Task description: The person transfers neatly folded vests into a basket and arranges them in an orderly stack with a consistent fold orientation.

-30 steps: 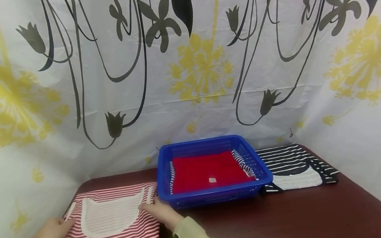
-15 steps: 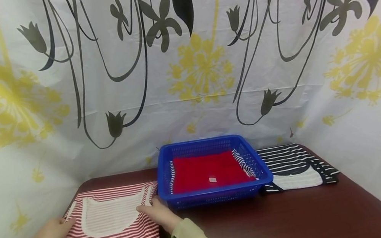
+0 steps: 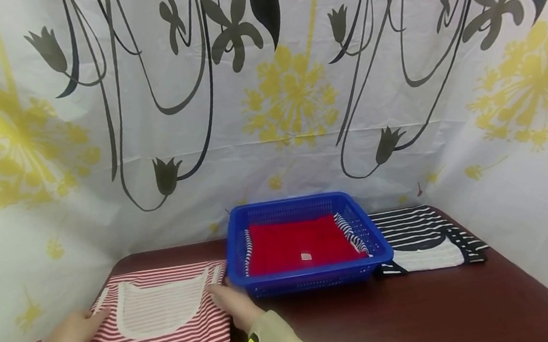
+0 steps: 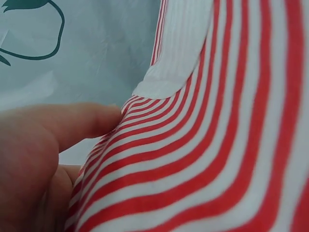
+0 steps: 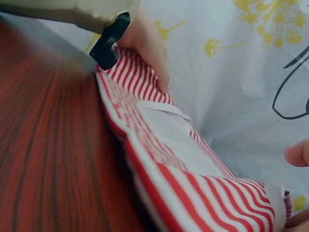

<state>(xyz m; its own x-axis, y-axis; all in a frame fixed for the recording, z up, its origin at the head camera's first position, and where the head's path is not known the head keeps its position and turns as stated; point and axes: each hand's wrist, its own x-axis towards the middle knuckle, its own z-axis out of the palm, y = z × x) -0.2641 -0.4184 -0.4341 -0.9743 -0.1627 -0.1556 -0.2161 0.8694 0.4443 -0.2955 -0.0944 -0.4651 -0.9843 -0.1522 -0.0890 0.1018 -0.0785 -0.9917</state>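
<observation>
Red-and-white striped cloth garment with a white U-shaped panel is pinched at its left edge by the left hand, the thumb being laid on the cloth and a finger seen behind it. Its right edge is met by the right hand, whose thumb is seen raised apart from the cloth; those fingers are only partly shown. The garment is thus spread between both hands, at the left end of the reddish-brown wood-grained counter. Just beyond the right hand, a blue perforated rectangular plastic basket is filled with folded red cloth. To its right, a black-and-white striped garment is laid flat.
</observation>
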